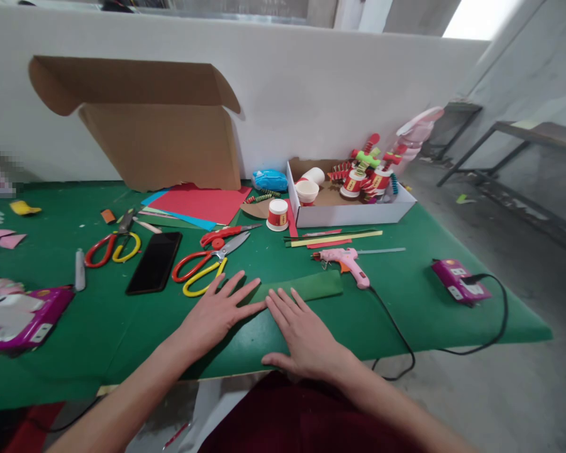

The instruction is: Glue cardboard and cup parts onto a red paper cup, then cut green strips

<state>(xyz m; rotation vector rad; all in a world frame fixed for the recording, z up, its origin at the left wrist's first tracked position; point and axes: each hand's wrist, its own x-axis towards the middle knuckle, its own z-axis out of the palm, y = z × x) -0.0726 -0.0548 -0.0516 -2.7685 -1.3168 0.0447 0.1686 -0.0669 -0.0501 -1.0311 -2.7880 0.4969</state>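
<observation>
My left hand [217, 313] lies flat with its fingers spread on the green table [122, 327], its fingertips touching the near end of a folded green paper strip [311, 286]. My right hand [302, 333] also lies flat and open beside it, fingers stretched toward the same strip. Neither hand holds anything. Red-and-yellow scissors [205, 267] lie just beyond my left hand. A pink glue gun [346, 259] rests right of the strip, its black cord running off the table edge.
A black phone [154, 262] and a second pair of scissors [112, 245] lie to the left. Coloured paper sheets [202, 204], an open cardboard box [160, 138], a paper cup [278, 214], a white tray of cup crafts [353, 211] and paper strips [334, 239] sit behind. A purple power adapter [460, 281] sits at the right.
</observation>
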